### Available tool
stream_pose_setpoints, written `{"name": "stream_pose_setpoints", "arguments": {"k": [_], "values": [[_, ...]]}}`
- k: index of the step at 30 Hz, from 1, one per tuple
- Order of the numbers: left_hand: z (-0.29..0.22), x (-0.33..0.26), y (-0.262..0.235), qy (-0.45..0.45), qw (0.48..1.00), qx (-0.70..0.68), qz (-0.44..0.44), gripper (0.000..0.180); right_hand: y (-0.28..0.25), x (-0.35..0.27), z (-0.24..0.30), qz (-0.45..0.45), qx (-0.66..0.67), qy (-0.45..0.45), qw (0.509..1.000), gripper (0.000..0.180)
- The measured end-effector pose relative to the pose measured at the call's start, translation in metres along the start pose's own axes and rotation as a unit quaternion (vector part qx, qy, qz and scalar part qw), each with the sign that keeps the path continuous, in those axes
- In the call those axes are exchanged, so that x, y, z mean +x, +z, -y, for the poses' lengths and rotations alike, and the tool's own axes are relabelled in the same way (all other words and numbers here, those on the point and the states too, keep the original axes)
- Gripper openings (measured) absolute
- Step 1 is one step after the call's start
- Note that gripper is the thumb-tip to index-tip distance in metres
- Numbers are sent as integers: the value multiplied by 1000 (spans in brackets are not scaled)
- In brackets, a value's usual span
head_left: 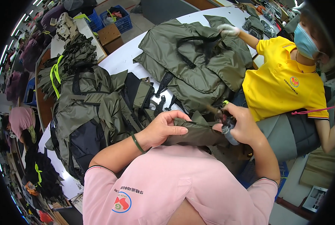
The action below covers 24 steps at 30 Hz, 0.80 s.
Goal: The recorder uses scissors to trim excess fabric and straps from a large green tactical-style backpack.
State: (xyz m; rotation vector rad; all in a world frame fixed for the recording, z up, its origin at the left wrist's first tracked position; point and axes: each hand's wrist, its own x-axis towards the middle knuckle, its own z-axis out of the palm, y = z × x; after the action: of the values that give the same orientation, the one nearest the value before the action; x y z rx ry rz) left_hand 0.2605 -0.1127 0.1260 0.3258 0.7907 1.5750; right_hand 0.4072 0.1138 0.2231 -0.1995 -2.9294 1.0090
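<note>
Left hand (158, 129) pinching olive fabric (199, 135), right hand (246, 128) gripping blurred object (230, 135), perhaps a tool

Two bare hands (158, 131), one green bangle (137, 144), one yellow polo shirt (278, 62) and one blue face mask (304, 41) appear; blue crates (123, 25) seem to number at least three.

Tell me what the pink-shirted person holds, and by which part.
Left hand: glossy olive-green fabric, near its upper edge. Right hand: a blurred dark object; gripped part unclear.
</note>
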Motion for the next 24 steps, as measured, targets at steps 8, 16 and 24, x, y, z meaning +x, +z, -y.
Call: {"name": "stream_pose_setpoints", "arguments": {"k": [8, 16, 24], "values": [[2, -1, 1, 11, 1000, -9, -18, 33, -18, -4, 7, -28, -271, -119, 955, 31], [5, -2, 5, 7, 1000, -7, -25, 32, -16, -8, 11, -22, -294, -123, 948, 28], [6, -3, 5, 8, 1000, -2, -16, 34, -9, -15, 5, -34, -282, -119, 951, 26]]}}
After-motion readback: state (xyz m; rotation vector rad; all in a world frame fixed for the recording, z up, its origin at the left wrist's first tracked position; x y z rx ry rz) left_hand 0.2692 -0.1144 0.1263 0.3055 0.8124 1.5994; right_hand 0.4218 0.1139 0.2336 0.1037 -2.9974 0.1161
